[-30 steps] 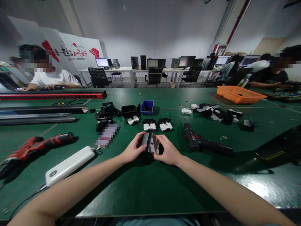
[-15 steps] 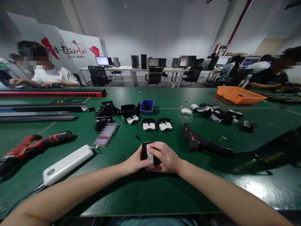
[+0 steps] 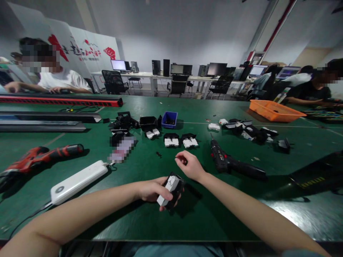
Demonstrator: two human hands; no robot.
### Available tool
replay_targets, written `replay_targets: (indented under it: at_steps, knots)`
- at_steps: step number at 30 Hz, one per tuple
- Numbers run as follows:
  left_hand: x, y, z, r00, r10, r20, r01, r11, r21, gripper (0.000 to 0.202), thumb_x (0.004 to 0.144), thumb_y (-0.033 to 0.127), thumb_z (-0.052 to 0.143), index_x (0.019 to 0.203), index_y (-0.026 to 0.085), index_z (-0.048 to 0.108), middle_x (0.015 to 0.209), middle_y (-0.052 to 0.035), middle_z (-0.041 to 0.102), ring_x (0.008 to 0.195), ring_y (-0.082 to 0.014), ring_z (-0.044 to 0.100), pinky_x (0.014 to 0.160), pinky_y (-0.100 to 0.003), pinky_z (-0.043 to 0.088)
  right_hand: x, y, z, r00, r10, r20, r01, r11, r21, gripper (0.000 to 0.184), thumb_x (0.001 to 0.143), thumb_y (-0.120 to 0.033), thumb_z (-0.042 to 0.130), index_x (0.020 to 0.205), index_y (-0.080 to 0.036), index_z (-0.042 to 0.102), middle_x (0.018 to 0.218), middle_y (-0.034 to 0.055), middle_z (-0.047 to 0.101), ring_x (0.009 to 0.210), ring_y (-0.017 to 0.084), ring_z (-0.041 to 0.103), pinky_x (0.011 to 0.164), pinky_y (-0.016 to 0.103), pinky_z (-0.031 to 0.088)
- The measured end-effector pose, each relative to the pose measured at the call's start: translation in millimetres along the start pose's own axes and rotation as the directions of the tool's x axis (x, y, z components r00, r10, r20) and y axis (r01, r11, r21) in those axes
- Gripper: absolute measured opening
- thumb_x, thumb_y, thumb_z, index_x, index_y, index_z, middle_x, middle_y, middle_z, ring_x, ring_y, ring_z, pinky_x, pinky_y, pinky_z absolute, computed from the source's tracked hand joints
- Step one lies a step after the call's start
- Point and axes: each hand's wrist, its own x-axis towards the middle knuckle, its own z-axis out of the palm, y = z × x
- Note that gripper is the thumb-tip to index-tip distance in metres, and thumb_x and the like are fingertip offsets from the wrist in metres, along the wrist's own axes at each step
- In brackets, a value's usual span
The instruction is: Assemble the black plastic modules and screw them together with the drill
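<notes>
My left hand (image 3: 151,191) is closed round a small black housing with white inserts (image 3: 170,190), held tilted just above the green table (image 3: 187,221). My right hand (image 3: 189,165) is off the part, raised a little farther out, with thumb and forefinger pinched together; what they hold, if anything, is too small to name. A tiny black piece (image 3: 159,154) lies on the table just left of that hand. Beyond it sit two more black housings with white inserts (image 3: 171,140) (image 3: 189,140).
A black electric screwdriver (image 3: 233,163) lies right of my hands, a red one (image 3: 37,157) far left, a white power bank (image 3: 76,182) near left. A blue bin (image 3: 169,120), loose black parts (image 3: 249,129), an orange tray (image 3: 274,110) and long rails (image 3: 53,101) lie farther out. People sit at both far ends.
Both hands held the housing together before. Now my left hand alone has it, drawn nearer and tilted, while my right hand has let go and moved forward in a pinch.
</notes>
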Motion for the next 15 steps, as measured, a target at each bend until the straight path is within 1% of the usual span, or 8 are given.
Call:
replay_targets:
  at_steps: [2, 5, 6, 7, 9, 10, 12, 15]
  knots:
    - [0, 2, 0.2, 1.0, -0.021, -0.005, 0.021, 1.0, 0.016, 0.055, 0.06, 0.024, 0.08, 0.109, 0.015, 0.056, 0.086, -0.0051, 0.062, 0.066, -0.0139, 0.061, 0.043, -0.018, 0.048, 15, -3, 14, 0.997, 0.008, 0.076, -0.001, 0.995, -0.101, 0.022, 0.09, -0.038, 0.057, 0.103, -0.02, 0.058, 0.092, 0.0034, 0.063, 0.071, 0.015, 0.057, 0.064, 0.028, 0.044]
    - [0, 4, 1.2, 0.999, -0.044, -0.027, 0.045, 0.999, 0.029, 0.051, 0.058, 0.023, 0.082, 0.102, 0.015, 0.058, 0.087, -0.005, 0.062, 0.068, -0.0143, 0.062, 0.043, -0.016, 0.046, 40, -10, 40, 0.992, -0.002, 0.127, 0.033, 0.969, -0.244, 0.04, 0.086, -0.046, 0.062, 0.115, -0.019, 0.056, 0.105, 0.0072, 0.063, 0.085, 0.019, 0.061, 0.068, 0.029, 0.044]
    - [0, 4, 1.5, 0.998, -0.047, -0.037, 0.048, 0.998, 0.035, 0.05, 0.057, 0.022, 0.083, 0.099, 0.014, 0.058, 0.086, -0.0046, 0.061, 0.068, -0.0143, 0.062, 0.043, -0.017, 0.046, 47, -12, 49, 0.99, 0.005, 0.143, 0.037, 0.956, -0.29, 0.04, 0.086, -0.046, 0.062, 0.115, -0.019, 0.057, 0.106, 0.0083, 0.064, 0.089, 0.021, 0.061, 0.069, 0.029, 0.044]
    - [0, 4, 1.6, 0.998, -0.046, -0.047, 0.049, 0.998, 0.044, 0.048, 0.056, 0.022, 0.084, 0.096, 0.014, 0.058, 0.085, -0.0042, 0.061, 0.067, -0.0142, 0.061, 0.044, -0.018, 0.047, 53, -13, 56, 0.987, 0.016, 0.161, 0.039, 0.944, -0.328, 0.037, 0.087, -0.045, 0.061, 0.112, -0.018, 0.059, 0.105, 0.0089, 0.064, 0.091, 0.022, 0.062, 0.071, 0.03, 0.044]
    - [0, 3, 1.4, 0.997, -0.045, -0.055, 0.049, 0.996, 0.075, 0.047, 0.054, 0.022, 0.085, 0.091, 0.014, 0.057, 0.083, -0.0036, 0.061, 0.065, -0.0137, 0.06, 0.047, -0.021, 0.05, 60, -12, 64, 0.98, 0.037, 0.193, 0.038, 0.929, -0.369, 0.024, 0.09, -0.038, 0.059, 0.103, -0.019, 0.063, 0.1, 0.0085, 0.065, 0.089, 0.021, 0.062, 0.071, 0.03, 0.044]
    - [0, 2, 1.0, 0.998, -0.047, -0.052, 0.052, 0.994, 0.093, 0.047, 0.054, 0.023, 0.086, 0.09, 0.014, 0.057, 0.082, -0.0034, 0.061, 0.064, -0.0134, 0.06, 0.048, -0.023, 0.051, 61, -9, 64, 0.978, 0.042, 0.205, 0.039, 0.926, -0.375, 0.019, 0.091, -0.035, 0.057, 0.099, -0.019, 0.064, 0.098, 0.0079, 0.065, 0.088, 0.021, 0.062, 0.07, 0.029, 0.043]
    - [1, 2, 0.1, 0.998, -0.052, -0.041, 0.056, 0.991, 0.119, 0.047, 0.055, 0.026, 0.087, 0.09, 0.014, 0.057, 0.082, -0.003, 0.06, 0.063, -0.0129, 0.059, 0.05, -0.024, 0.052, 58, -1, 59, 0.977, 0.042, 0.21, 0.038, 0.93, -0.366, 0.015, 0.091, -0.032, 0.058, 0.096, -0.02, 0.065, 0.095, 0.0069, 0.065, 0.084, 0.019, 0.062, 0.068, 0.028, 0.043]
    - [2, 3, -1.8, 0.997, -0.065, -0.042, 0.069, 0.991, 0.115, 0.053, 0.056, 0.03, 0.087, 0.095, 0.015, 0.054, 0.081, -0.0015, 0.06, 0.063, -0.0129, 0.06, 0.052, -0.025, 0.052, 44, 15, 40, 0.982, 0.04, 0.187, 0.013, 0.961, -0.276, 0.014, 0.09, -0.031, 0.06, 0.093, -0.019, 0.066, 0.093, 0.0057, 0.065, 0.081, 0.018, 0.061, 0.069, 0.029, 0.043]
